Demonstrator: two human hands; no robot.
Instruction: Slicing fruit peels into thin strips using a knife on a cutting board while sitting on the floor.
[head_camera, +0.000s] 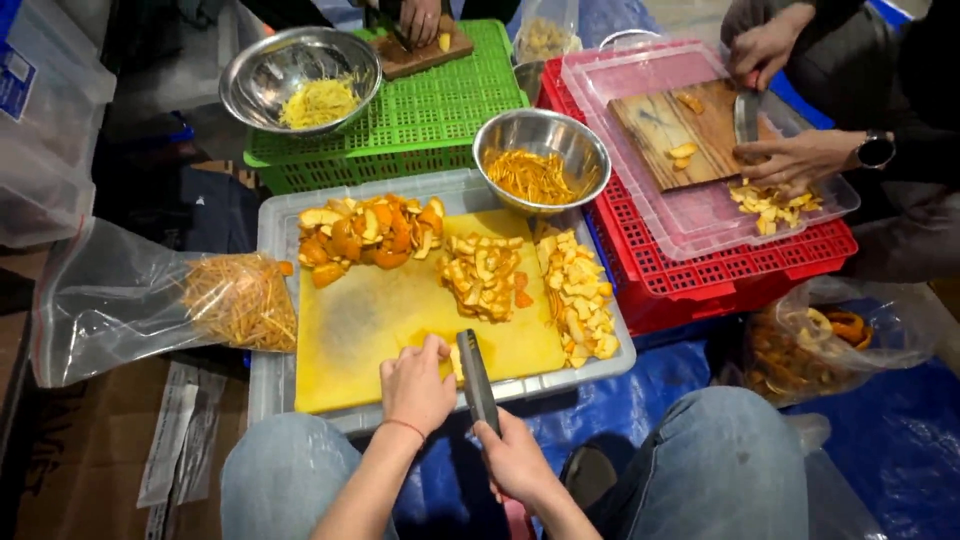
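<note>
the right hand (515, 458) grips a knife (477, 380); the left hand (418, 385) curls closed over a peel piece (452, 362) on the yellow cutting board (350, 330), its fingers just beside the blade, so a slip could nick them. left of that hand lies a clear bag of peel strips (240, 300). beyond the hands sits a steel bowl (541, 160).

left bag (150, 300): clear plastic, lying left of the hands, orange peel strips in its right end
right bag (830, 345): clear plastic, right of the hands, holding orange peels
far bag (545, 35): clear, upright, well beyond the hands, pale pieces inside
label (15, 80): blue, on a clear bin, far left
</note>
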